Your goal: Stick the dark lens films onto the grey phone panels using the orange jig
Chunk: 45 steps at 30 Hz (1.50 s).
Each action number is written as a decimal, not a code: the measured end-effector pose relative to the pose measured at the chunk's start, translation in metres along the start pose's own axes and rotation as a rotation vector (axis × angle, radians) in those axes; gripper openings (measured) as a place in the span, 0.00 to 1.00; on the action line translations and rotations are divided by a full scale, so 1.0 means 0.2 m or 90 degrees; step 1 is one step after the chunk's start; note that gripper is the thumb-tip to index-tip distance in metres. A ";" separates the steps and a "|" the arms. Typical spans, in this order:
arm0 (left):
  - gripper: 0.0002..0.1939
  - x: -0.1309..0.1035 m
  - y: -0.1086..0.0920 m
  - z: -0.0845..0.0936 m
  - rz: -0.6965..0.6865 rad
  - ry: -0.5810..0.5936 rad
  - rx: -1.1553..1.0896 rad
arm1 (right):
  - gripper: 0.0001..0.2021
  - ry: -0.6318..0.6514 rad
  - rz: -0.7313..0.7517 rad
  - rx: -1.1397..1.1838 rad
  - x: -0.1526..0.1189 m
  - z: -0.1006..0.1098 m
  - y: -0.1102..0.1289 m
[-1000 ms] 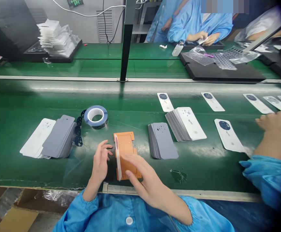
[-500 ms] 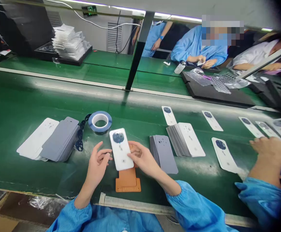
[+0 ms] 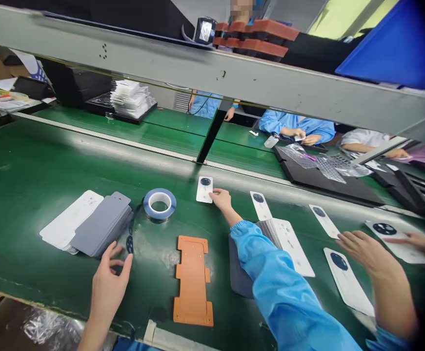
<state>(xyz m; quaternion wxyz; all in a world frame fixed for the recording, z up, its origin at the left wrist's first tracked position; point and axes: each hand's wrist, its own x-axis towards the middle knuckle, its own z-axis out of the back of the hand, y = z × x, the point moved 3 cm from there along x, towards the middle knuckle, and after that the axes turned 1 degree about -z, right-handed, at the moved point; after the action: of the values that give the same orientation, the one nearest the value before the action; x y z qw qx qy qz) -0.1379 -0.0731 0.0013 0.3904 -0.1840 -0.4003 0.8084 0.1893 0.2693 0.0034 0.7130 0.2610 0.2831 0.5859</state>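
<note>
While right hand [image 3: 222, 199] pinches white card [image 3: 203, 193] | left hand [image 3: 110, 282] spread near grey stack [image 3: 100, 224] | print unreadable

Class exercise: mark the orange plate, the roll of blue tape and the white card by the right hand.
Orange plate [image 3: 192, 283]: head view, middle of its flat face.
Roll of blue tape [image 3: 159, 215]: head view, near side of the blue ring.
White card by the right hand [image 3: 222, 200]: [image 3: 202, 193] head view, face below the dark circle.

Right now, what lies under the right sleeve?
Under the right sleeve, part of a dark grey panel shows at its left, and a pile with a white top panel at its right. The rest of both is covered.
</note>
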 end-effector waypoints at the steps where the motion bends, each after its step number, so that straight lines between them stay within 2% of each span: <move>1: 0.38 0.01 0.03 -0.02 0.032 0.032 -0.040 | 0.16 -0.006 -0.002 -0.023 0.00 0.01 0.00; 5: 0.37 0.06 0.04 -0.07 0.102 0.137 -0.175 | 0.18 -0.007 0.026 -0.084 -0.07 0.06 0.04; 7: 0.37 0.08 -0.01 -0.09 0.111 0.191 -0.252 | 0.18 0.019 0.071 -0.086 -0.16 0.07 0.08; 9: 0.35 0.08 -0.08 -0.11 0.100 0.236 -0.303 | 0.16 0.064 0.124 -0.073 -0.31 0.05 0.14; 12: 0.31 0.08 -0.15 -0.14 0.093 0.283 -0.314 | 0.11 0.175 0.217 -0.019 -0.62 -0.04 0.24; 15: 0.30 0.07 -0.17 -0.16 0.085 0.295 -0.308 | 0.11 0.313 0.343 0.092 -0.94 -0.17 0.35; 17: 0.29 0.06 -0.18 -0.16 0.066 0.292 -0.310 | 0.11 0.342 0.368 0.128 -1.08 -0.25 0.41; 19: 0.27 0.06 -0.18 -0.16 0.046 0.283 -0.315 | 0.11 0.331 0.368 0.144 -1.16 -0.31 0.44; 22: 0.27 0.06 -0.17 -0.15 0.041 0.259 -0.332 | 0.10 0.288 0.357 0.169 -1.21 -0.35 0.44; 26: 0.29 0.05 -0.14 -0.16 0.089 0.248 -0.362 | 0.08 0.225 0.380 0.205 -1.25 -0.36 0.41; 29: 0.27 0.06 -0.14 -0.16 0.106 0.248 -0.405 | 0.08 0.180 0.424 0.243 -1.29 -0.34 0.39; 32: 0.28 0.07 -0.15 -0.14 0.122 0.239 -0.408 | 0.06 0.195 0.424 0.298 -1.33 -0.28 0.36; 35: 0.28 0.09 -0.16 -0.08 0.073 0.135 -0.252 | 0.04 0.294 0.309 0.353 -1.34 -0.18 0.29; 37: 0.25 0.08 -0.19 -0.03 -0.021 0.022 -0.097 | 0.07 0.354 0.208 0.370 -1.32 -0.11 0.21; 39: 0.26 0.05 -0.24 0.00 -0.143 -0.084 0.000 | 0.10 0.359 0.144 0.348 -1.26 -0.03 0.12; 40: 0.25 0.03 -0.28 -0.01 -0.199 -0.112 0.011 | 0.10 0.350 0.131 0.327 -1.23 0.01 0.07; 41: 0.23 0.00 -0.31 -0.03 -0.241 -0.110 -0.001 | 0.08 0.348 0.129 0.301 -1.20 0.03 0.03; 42: 0.20 -0.02 -0.34 -0.07 -0.257 -0.076 -0.031 | 0.05 0.356 0.136 0.276 -1.17 0.05 0.00; 43: 0.17 -0.03 -0.36 -0.12 -0.246 -0.011 -0.068 | 0.07 0.372 0.148 0.256 -1.14 0.06 -0.03; 45: 0.15 -0.05 -0.38 -0.25 -0.157 0.153 -0.137 | 0.16 0.396 0.170 0.223 -1.10 0.07 -0.06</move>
<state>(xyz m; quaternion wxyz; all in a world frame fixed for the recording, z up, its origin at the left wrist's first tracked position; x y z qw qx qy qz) -0.0634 -0.0271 0.0310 0.5095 -0.2691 -0.4546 0.6792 0.1735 0.0498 0.0252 0.4550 0.2232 0.5451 0.6679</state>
